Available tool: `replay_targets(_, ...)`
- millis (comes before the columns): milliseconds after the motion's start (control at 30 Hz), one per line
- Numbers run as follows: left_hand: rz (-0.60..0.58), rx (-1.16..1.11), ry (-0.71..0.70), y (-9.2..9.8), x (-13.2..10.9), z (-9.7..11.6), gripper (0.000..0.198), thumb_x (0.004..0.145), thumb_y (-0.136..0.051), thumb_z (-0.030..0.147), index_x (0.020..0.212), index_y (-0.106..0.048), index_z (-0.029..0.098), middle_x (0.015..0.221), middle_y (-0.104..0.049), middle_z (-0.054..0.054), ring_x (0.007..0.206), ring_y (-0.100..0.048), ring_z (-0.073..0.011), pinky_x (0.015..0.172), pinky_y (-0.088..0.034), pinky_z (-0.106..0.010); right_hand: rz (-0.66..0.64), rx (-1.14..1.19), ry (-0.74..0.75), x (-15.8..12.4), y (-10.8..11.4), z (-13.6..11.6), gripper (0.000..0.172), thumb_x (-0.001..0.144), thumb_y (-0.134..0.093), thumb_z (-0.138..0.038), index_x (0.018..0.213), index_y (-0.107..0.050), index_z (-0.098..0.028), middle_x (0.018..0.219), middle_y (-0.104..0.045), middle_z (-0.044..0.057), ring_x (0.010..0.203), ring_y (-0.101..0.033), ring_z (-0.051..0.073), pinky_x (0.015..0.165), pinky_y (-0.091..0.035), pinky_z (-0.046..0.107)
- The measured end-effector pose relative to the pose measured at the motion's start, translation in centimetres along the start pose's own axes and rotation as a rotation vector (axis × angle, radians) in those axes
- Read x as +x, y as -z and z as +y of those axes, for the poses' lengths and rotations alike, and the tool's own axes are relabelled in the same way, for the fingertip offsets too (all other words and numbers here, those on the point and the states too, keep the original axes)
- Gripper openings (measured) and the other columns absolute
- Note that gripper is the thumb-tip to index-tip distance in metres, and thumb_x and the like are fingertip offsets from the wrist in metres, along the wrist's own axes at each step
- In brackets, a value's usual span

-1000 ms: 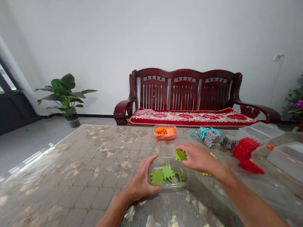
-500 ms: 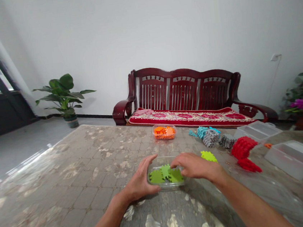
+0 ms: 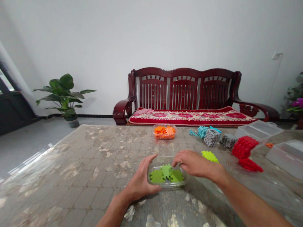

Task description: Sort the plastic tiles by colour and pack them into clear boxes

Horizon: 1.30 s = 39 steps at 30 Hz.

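A clear plastic container (image 3: 168,188) stands on the table in front of me, with green interlocking puzzle pieces (image 3: 158,176) lying in it. My left hand (image 3: 140,179) grips its left side, thumb along the front and fingers towards the back. Over the right part of the container is my right hand (image 3: 192,164), fingers curled down by the edge of a lighter green piece (image 3: 166,170). What its fingertips hold, if anything, is hidden. Just beyond the right wrist lies a yellow-green stack of pieces (image 3: 209,156) on the table.
A second clear container (image 3: 165,137) of orange pieces stands farther back. To the right lie blue pieces (image 3: 203,131), grey pieces (image 3: 212,138) and red pieces (image 3: 244,148). Two translucent boxes (image 3: 294,160) stand at the far right. A wooden bench (image 3: 183,85) is behind the table (image 3: 91,163).
My right hand has shifted very slightly to the right over the container. My left hand keeps its grip, and the container stays in place.
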<state>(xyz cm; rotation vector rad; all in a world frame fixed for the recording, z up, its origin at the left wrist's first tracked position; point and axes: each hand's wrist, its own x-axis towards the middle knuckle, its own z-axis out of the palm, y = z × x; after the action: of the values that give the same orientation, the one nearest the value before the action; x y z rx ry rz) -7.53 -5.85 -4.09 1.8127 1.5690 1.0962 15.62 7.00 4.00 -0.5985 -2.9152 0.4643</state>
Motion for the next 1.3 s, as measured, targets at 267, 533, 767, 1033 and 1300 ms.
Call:
replay_targets(267, 0.005, 0.014, 0.018, -0.2, 0.1, 0.2, 0.100, 0.059, -0.073, 0.015, 0.149, -0.031, 0.023, 0.151, -0.040, -0.012, 0.140, -0.039, -0.0315, 0.120, -0.029, -0.051, 0.277, 0.187, -0.400, -5.7, 5.2, 6.9, 0.040, 0.075, -0.059, -0.025, 0.113, -0.072, -0.019, 0.117, -0.073, 0.009, 0.107, -0.067, 0.026, 0.098, -0.049, 0.040)
replay_targets(533, 0.006, -0.004, 0.009, -0.3, 0.2, 0.0, 0.101, 0.059, -0.073, 0.014, 0.150, -0.030, 0.021, 0.153, -0.039, -0.012, 0.143, -0.035, -0.0314, 0.122, -0.024, -0.050, 0.070, -0.023, -0.464, -8.9, 4.0, 9.2, 0.069, 0.061, -0.069, -0.024, 0.130, -0.064, -0.020, 0.135, -0.064, 0.010, 0.125, -0.055, 0.032, 0.109, -0.039, 0.044)
replay_targets(767, -0.005, -0.002, 0.017, -0.4, 0.3, 0.2, 0.101, 0.060, -0.074, 0.015, 0.150, -0.028, 0.022, 0.155, -0.037, -0.014, 0.144, -0.033, -0.0325, 0.122, -0.024, -0.053, 0.108, -0.102, -0.470, -8.9, 3.3, 8.8, 0.064, 0.065, -0.065, -0.020, 0.129, -0.064, -0.020, 0.130, -0.067, 0.010, 0.120, -0.058, 0.031, 0.106, -0.042, 0.043)
replay_targets(1033, 0.002, -0.010, 0.004, -0.9, 0.3, 0.6, 0.102, 0.059, -0.077, 0.018, 0.150, -0.030, 0.021, 0.155, -0.037, -0.014, 0.144, -0.034, -0.0339, 0.122, -0.024, -0.053, 0.212, -0.009, -0.435, -7.9, 4.0, 5.0, 0.057, 0.071, -0.069, -0.027, 0.127, -0.065, -0.024, 0.127, -0.068, 0.008, 0.114, -0.061, 0.027, 0.101, -0.044, 0.042)
replay_targets(1300, 0.032, 0.005, 0.000, -1.2, 0.0, 0.7, 0.102, 0.059, -0.077, 0.017, 0.150, -0.030, 0.021, 0.153, -0.040, -0.014, 0.142, -0.037, -0.0342, 0.120, -0.027, -0.053, 0.362, 0.058, -0.391, -5.9, 3.2, 1.5, 0.051, 0.076, -0.067, -0.029, 0.127, -0.064, -0.025, 0.124, -0.069, 0.006, 0.101, -0.066, 0.024, 0.095, -0.048, 0.039)
